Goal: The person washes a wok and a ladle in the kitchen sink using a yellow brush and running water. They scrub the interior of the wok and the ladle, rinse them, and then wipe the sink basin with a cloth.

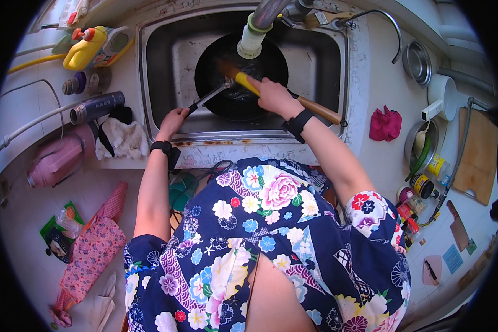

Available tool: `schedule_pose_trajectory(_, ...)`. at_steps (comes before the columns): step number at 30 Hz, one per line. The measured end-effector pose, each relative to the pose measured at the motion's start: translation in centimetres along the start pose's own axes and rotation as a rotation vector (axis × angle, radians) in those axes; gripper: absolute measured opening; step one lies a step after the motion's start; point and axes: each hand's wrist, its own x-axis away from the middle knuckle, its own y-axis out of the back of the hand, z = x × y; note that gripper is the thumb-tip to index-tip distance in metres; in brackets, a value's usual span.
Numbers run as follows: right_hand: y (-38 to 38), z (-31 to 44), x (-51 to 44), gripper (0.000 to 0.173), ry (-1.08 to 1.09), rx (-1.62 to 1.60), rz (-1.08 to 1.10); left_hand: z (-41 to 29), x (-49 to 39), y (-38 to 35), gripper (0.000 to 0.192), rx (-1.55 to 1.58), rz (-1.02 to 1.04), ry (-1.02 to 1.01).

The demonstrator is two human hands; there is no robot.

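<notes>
A black wok (249,108) lies in the stainless steel sink (178,103), its wooden handle (321,110) pointing to the right rim. My right hand (276,96) grips the yellow handle of a brush (228,69), whose brown bristles are blurred over the wok. My left hand (174,121) is closed on the black handle of a metal utensil (209,97); its far end meets the brush near the wok's middle, and its exact kind is hard to tell. Above the wok hangs the faucet (251,39) with a pale green and white spout. Black bands circle both wrists.
Left of the sink are a yellow detergent bottle (87,47), a dark flask (101,106), a white fluffy cloth (126,139) and a pink kettle (62,155). On the right lie a magenta cloth (385,123), a metal bowl with vegetables (411,145), a cleaver (459,232) and a cutting board (477,153).
</notes>
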Motion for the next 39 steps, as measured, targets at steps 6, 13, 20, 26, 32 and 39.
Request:
schedule_pose_trajectory(6,-1.1,-1.7,-1.0,0.063,-0.093,0.030,-0.022,-0.5,0.6,-0.2,0.046,-0.120,-0.053,0.017)
schedule_pose_trajectory(13,-1.1,-2.2,-0.2,0.063,-0.065,0.191,0.007,-0.5,1.5,-0.3,0.045,-0.190,-0.160,-0.070)
schedule_pose_trajectory(20,-2.0,-1.1,-0.7,0.075,-0.052,0.127,-0.008,0.0,1.3,-0.6,0.046,-0.295,-0.182,-0.093)
schedule_pose_trajectory(26,-2.3,-0.9,-0.3,0.071,0.012,0.130,0.051,0.4,1.6,-1.2,0.046,-0.313,-0.204,-0.104)
schedule_pose_trajectory(32,-1.9,-0.5,-1.3,0.068,0.022,0.207,-0.108,0.2,1.5,-1.1,0.046,-0.370,-0.232,-0.130)
schedule_pose_trajectory(39,-3.3,-2.5,-1.3,0.049,-0.025,0.272,-0.049,0.0,2.4,-1.7,0.046,-0.369,-0.250,-0.136)
